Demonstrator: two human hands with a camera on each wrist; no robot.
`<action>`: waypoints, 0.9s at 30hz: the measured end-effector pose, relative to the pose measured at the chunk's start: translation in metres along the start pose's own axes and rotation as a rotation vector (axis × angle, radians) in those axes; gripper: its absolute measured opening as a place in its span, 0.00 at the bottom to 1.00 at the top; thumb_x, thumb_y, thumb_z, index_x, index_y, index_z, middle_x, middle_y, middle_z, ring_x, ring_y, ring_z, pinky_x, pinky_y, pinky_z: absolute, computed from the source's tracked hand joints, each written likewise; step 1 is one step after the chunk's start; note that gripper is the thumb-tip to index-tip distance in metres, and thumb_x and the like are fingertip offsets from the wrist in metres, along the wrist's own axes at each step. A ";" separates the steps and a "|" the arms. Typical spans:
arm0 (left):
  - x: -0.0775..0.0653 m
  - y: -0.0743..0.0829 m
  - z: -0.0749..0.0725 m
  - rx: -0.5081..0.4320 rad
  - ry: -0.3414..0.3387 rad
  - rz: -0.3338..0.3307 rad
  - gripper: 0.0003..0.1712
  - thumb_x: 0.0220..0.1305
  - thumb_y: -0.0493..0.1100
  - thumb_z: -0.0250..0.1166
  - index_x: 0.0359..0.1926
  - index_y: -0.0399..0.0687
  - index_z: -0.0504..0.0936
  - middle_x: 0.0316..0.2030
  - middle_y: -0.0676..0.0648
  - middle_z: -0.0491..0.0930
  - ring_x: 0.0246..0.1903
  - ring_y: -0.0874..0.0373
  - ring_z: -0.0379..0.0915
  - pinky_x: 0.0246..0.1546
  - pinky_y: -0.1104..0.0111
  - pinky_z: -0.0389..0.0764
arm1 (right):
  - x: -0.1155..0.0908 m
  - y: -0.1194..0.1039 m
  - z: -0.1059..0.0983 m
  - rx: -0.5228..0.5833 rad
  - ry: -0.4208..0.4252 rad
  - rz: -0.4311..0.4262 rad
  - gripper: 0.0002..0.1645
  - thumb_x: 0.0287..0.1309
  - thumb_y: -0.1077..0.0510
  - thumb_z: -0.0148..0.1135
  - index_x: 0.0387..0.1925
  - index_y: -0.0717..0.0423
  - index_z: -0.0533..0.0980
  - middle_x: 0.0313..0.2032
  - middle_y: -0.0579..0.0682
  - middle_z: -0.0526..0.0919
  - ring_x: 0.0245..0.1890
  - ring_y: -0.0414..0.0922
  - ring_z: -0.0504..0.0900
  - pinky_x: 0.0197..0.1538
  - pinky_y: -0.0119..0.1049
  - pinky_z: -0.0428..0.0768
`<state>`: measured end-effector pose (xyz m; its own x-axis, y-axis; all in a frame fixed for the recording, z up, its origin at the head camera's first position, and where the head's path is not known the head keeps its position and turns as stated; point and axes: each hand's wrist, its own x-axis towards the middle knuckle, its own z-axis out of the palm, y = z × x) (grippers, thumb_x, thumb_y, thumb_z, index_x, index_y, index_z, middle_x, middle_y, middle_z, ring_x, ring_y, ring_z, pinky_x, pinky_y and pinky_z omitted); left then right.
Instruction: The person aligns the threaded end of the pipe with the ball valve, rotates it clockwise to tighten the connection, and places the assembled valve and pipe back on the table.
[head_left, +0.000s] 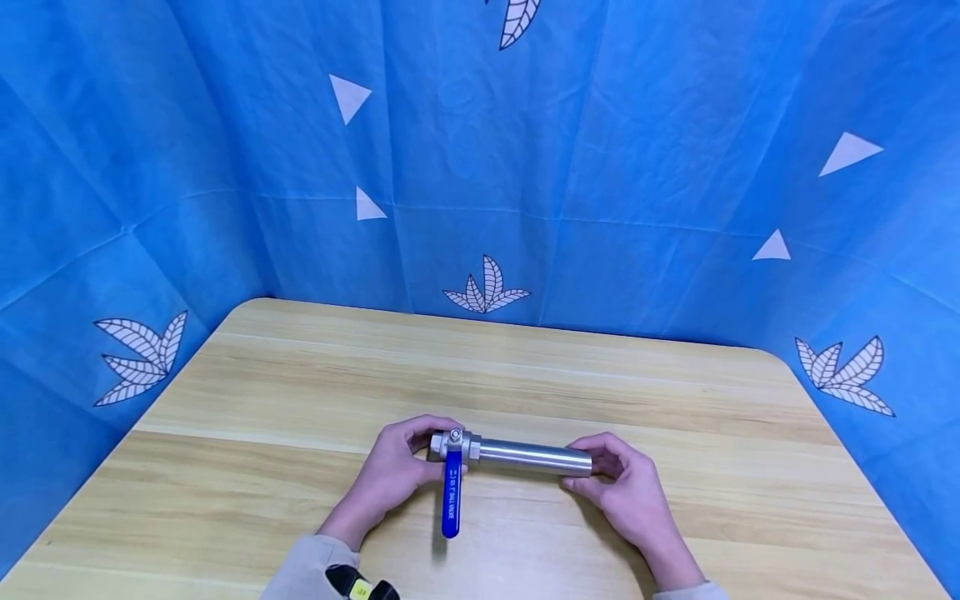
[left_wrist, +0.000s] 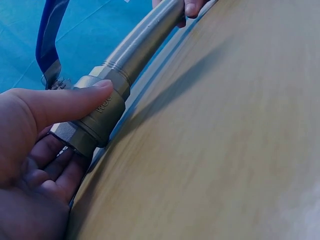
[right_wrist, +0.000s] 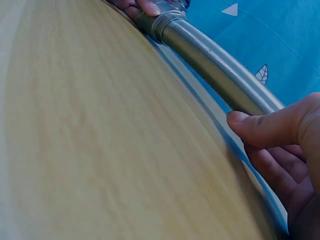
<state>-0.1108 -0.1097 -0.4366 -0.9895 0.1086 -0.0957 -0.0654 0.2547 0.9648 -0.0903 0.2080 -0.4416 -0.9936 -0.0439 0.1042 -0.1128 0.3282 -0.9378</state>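
A metal ball valve (left_wrist: 102, 117) with a long blue lever handle (head_left: 452, 496) is joined to a smooth steel pipe (head_left: 528, 457). My left hand (head_left: 397, 468) grips the valve body, its thumb laid across the side and its other fingers curled behind and beneath. At the pipe's far right end, my right hand (head_left: 618, 487) pinches the tube between thumb and fingers. Valve and pipe lie in one line, left to right, and the lever points toward me. In the right wrist view the pipe (right_wrist: 220, 65) runs up to the valve, where the left fingertips show.
Beneath the hands spreads a light wooden table (head_left: 315, 367) with rounded far corners. A blue curtain (head_left: 465, 125) with white triangles and leaf prints hangs around its far and side edges. A black band with a yellow patch (head_left: 361, 589) circles the left sleeve.
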 end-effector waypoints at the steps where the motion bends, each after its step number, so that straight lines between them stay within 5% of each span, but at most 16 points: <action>1: 0.000 0.000 0.000 -0.002 -0.001 0.001 0.26 0.57 0.32 0.81 0.53 0.62 0.91 0.56 0.53 0.88 0.64 0.48 0.82 0.71 0.49 0.80 | 0.000 0.000 0.000 0.000 0.003 -0.007 0.27 0.44 0.72 0.83 0.49 0.57 0.85 0.44 0.56 0.91 0.40 0.36 0.90 0.47 0.29 0.88; 27: 0.000 0.002 0.000 -0.024 0.030 -0.034 0.27 0.55 0.32 0.82 0.55 0.59 0.90 0.56 0.51 0.88 0.64 0.47 0.82 0.70 0.50 0.81 | 0.002 -0.005 0.000 -0.030 -0.014 0.101 0.25 0.55 0.65 0.81 0.56 0.59 0.84 0.39 0.56 0.91 0.33 0.39 0.88 0.38 0.30 0.87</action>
<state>-0.1113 -0.1089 -0.4350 -0.9900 0.0714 -0.1218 -0.1021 0.2342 0.9668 -0.0917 0.2059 -0.4371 -0.9997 -0.0224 0.0049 -0.0126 0.3595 -0.9331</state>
